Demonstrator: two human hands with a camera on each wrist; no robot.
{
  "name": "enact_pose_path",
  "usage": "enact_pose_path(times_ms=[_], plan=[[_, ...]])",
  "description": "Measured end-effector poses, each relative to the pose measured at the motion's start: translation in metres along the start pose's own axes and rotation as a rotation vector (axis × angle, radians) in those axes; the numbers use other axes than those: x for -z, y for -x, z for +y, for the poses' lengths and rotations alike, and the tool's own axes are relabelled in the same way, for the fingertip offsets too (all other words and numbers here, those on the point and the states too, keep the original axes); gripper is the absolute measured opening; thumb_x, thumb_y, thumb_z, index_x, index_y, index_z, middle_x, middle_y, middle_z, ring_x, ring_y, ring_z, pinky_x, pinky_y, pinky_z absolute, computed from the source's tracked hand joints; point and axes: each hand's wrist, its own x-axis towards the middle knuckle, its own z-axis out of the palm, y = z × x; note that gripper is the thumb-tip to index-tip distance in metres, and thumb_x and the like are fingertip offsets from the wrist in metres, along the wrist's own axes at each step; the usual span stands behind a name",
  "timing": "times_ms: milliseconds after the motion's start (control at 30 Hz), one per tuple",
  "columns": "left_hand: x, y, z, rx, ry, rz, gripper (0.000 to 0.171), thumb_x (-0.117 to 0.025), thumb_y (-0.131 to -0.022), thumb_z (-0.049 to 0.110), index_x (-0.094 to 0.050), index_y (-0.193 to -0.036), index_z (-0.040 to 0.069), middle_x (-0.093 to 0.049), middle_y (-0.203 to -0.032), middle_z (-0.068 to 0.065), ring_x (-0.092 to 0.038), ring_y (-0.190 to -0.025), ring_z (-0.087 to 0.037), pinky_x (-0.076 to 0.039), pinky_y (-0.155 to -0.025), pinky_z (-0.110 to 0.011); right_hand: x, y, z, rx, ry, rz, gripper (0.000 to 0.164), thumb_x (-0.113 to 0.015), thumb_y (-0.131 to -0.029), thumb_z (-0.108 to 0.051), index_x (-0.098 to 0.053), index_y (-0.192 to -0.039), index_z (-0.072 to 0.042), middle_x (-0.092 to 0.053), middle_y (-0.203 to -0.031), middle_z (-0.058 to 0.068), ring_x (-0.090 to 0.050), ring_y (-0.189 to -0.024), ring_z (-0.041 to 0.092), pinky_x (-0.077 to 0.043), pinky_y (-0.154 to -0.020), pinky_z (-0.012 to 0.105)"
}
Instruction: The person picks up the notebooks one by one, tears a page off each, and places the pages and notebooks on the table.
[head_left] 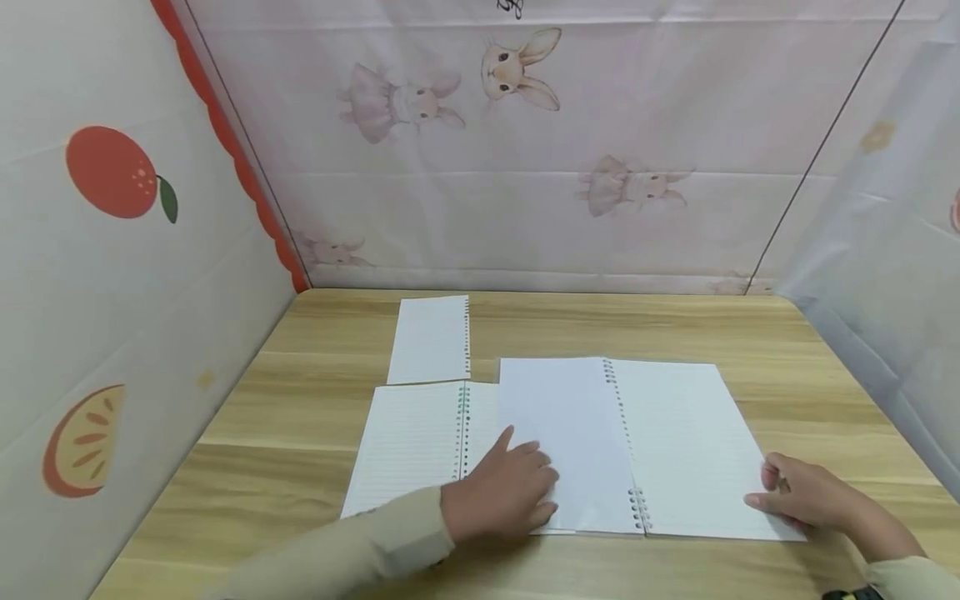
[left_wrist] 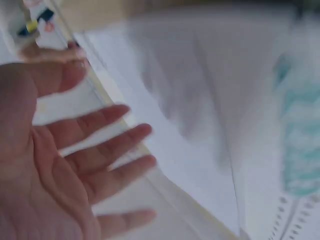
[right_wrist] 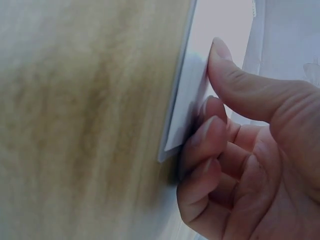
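A spiral notebook with clear rings (head_left: 633,508) lies spread open on the table. Its left side shows a plain white sheet (head_left: 562,417), its right side a faintly lined page (head_left: 690,450). My left hand (head_left: 510,492) is over the lower left of the plain sheet; the left wrist view shows its fingers (left_wrist: 110,150) straight and spread, holding nothing. At the notebook's right edge, my right hand (head_left: 810,496) has its thumb on top of the pages (right_wrist: 192,90) and its other fingers curled at the edge, pinching it.
A second open notebook (head_left: 408,442) with green rings lies to the left, partly under the first. Behind it is a loose white sheet (head_left: 431,337) with a torn-hole edge. The wooden table (head_left: 255,450) meets printed curtains (head_left: 675,108) at the back and sides.
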Motion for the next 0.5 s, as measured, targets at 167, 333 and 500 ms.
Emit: enact_pose_path(times_ms=[167,333,500], plan=[[-0.001,-0.045,-0.014,0.034,0.142,-0.169,0.044,-0.054,-0.095,0.040,-0.052,-0.137,0.024,-0.039,-0.150,0.002,-0.027,-0.143,-0.023,-0.027,-0.112,-0.051,0.004,0.000,-0.003,0.007,-0.006,-0.014,0.033,-0.068,-0.089,-0.030,-0.045,-0.086,-0.007,-0.048,-0.055,-0.001,-0.042,-0.047,0.011,-0.035,-0.047,0.023],[-0.012,-0.083,-0.021,0.091,0.206,-0.234,0.058,-0.053,-0.094,0.051,-0.034,-0.147,0.039,-0.014,-0.160,0.008,-0.009,-0.147,-0.024,-0.019,-0.114,-0.052,0.003,-0.001,-0.005,0.018,0.006,-0.016,0.033,-0.068,-0.088,-0.030,-0.045,-0.085,-0.007,-0.046,-0.054,-0.002,-0.041,-0.046,0.010,-0.034,-0.047,0.023],[-0.025,-0.114,-0.025,0.115,0.163,-0.196,0.082,-0.048,-0.087,0.069,-0.012,-0.153,0.037,0.003,-0.161,0.009,0.004,-0.148,-0.023,-0.010,-0.115,-0.054,0.000,-0.001,-0.006,0.033,-0.001,-0.019,0.032,-0.067,-0.089,-0.029,-0.045,-0.086,-0.007,-0.046,-0.055,-0.002,-0.041,-0.046,0.009,-0.035,-0.047,0.023]])
